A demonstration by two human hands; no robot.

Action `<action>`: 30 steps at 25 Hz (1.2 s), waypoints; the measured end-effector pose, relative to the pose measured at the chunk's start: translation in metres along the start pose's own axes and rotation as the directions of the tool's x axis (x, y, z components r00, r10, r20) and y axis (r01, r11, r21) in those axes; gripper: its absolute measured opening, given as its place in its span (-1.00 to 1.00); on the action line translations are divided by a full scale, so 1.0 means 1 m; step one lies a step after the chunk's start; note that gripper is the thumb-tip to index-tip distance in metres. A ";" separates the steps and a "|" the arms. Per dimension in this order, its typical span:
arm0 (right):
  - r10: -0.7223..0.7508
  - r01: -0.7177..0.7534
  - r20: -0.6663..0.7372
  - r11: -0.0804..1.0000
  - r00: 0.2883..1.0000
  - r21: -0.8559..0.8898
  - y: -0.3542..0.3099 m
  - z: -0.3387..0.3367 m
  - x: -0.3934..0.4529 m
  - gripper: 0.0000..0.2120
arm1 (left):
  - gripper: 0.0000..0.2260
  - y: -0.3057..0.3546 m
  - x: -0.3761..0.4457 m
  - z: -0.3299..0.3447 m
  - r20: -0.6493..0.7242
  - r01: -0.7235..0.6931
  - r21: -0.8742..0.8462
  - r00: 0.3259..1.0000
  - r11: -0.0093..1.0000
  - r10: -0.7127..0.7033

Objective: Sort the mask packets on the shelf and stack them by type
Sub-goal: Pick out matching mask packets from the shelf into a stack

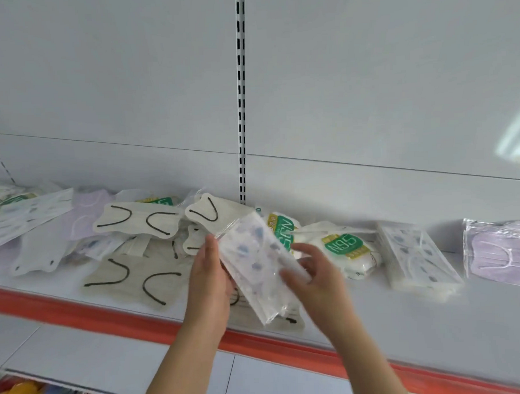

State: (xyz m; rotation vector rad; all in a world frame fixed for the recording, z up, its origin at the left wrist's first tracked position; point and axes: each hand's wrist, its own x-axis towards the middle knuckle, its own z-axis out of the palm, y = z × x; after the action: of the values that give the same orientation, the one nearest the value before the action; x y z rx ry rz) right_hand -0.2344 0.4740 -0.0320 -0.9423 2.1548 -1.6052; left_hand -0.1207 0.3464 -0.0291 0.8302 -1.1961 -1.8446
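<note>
Both forearms reach over the shelf's red edge (259, 342). Left hand (210, 276) and right hand (314, 272) grip one blue-print mask packet (255, 265), lifted above the shelf. Risk: slick film slips, landing on the beige packets (131, 280) instead of the matching blue-print stack (416, 255).

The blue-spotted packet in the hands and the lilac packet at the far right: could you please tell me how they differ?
The blue-spotted packet is white with blue spots; the lilac packet is plain pale purple. The spotted one is lifted and tilted, gripped by the left hand and right hand; the lilac one lies untouched on the shelf. Both are in clear wrappers.
</note>
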 end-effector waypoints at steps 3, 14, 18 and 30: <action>-0.007 0.016 0.043 0.978 0.999 -0.210 0.017 0.032 -0.003 -0.57 | -0.65 0.000 -0.008 0.004 0.055 -0.081 0.095 0.996 0.992 0.076; -0.007 0.003 0.073 0.999 0.997 0.054 0.007 -0.028 -0.016 -0.95 | -0.82 -0.011 -0.020 0.024 0.414 -0.162 0.248 0.909 0.955 0.047; 0.046 -0.027 -0.327 0.998 0.944 0.063 0.016 -0.116 0.004 -0.95 | -0.87 -0.032 -0.011 0.070 0.463 -0.400 0.346 0.859 0.849 0.216; -0.179 -0.107 -0.405 0.799 0.897 -0.592 0.058 -0.188 0.085 -0.60 | -0.62 -0.084 0.039 0.130 0.663 -0.672 0.741 0.733 0.006 0.154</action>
State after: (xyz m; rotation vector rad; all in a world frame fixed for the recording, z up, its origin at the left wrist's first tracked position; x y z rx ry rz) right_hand -0.4266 0.5665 -0.0106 -0.8220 3.1060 -1.2303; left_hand -0.2696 0.3908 -0.0669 0.4996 -2.7068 -0.4030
